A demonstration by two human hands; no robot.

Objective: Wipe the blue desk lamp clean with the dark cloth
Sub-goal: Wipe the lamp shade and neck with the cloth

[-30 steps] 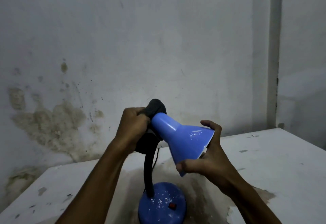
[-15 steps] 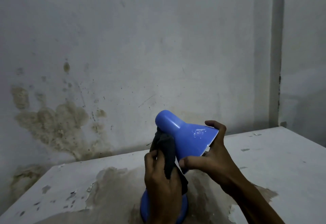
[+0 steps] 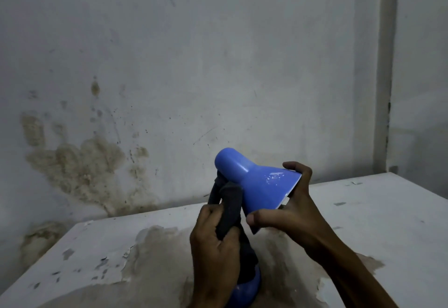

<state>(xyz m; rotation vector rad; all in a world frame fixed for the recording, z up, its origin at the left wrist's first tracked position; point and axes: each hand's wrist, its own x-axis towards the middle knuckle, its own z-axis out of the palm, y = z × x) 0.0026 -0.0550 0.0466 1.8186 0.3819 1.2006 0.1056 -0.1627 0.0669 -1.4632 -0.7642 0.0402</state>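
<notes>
The blue desk lamp stands on a worn white table, its cone-shaped shade (image 3: 257,184) tilted and opening to the right, with white specks near the rim. My right hand (image 3: 288,213) grips the shade's rim, thumb underneath and fingers over the top edge. My left hand (image 3: 215,247) holds the dark cloth (image 3: 230,208) wrapped round the black flexible neck just below the shade. Only a slice of the blue base (image 3: 247,290) shows beneath my left hand; the neck is mostly hidden by cloth and hand.
The white table (image 3: 375,230) has peeling paint and a brown stain around the lamp. A stained grey wall (image 3: 169,77) rises right behind it, with a vertical pipe or post (image 3: 386,65) at the right.
My left hand with the cloth has come down from the top back of the shade onto the neck below it. My right hand stays on the rim.
</notes>
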